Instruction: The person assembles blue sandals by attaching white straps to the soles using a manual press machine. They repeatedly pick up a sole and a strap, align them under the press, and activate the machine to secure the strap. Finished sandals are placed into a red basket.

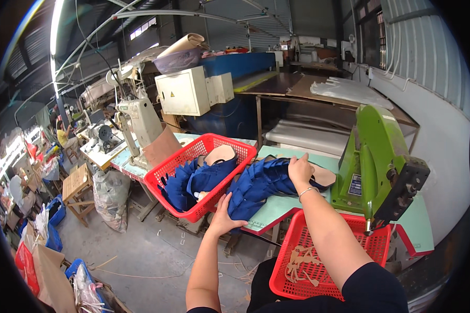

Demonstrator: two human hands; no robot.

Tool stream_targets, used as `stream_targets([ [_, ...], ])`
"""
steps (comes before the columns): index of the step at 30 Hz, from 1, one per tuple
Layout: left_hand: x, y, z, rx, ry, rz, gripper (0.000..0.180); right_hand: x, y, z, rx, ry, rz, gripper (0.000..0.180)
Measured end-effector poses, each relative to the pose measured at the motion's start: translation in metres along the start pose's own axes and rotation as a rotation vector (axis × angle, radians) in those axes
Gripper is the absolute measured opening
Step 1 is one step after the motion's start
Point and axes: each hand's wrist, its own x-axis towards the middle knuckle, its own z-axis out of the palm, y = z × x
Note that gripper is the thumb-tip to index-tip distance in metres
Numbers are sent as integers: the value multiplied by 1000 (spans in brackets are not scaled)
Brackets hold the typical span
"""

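Note:
A long overlapping row of blue fabric pieces [263, 180], which look like shoe uppers, lies on the pale green tabletop [277, 202]. My left hand [223, 218] clasps its near left end, thumb and fingers spread around it. At the other end, my right hand [301, 173] grips the row from above, with a bracelet on the wrist. Just beyond that hand, a tan insole-shaped piece with a dark edge [324, 176] shows. More blue fabric pieces [210, 175] and a tan insole-shaped piece [220, 154] fill the red basket [201, 211] to the left.
A green press machine [373, 161] stands close on the right. Below my right forearm, a second red basket [282, 284] holds tan scraps [303, 263]. A sewing machine [143, 125] is beyond the left basket. A filled sack [111, 198] and wooden stool [78, 190] stand on the floor.

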Motion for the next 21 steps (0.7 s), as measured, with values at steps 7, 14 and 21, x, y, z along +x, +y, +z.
stream_targets([
  [7,5,1,5,-32,-78,54,112,-1,3,21,176,-535,-277,55],
  [14,2,1,7,-149,-13,226,113,-33,-13,-2,50,-896,-837,31],
  [21,-80,71,24,-1141,361,157,103,-116,36,-86,537,-1028,-784,17],
])
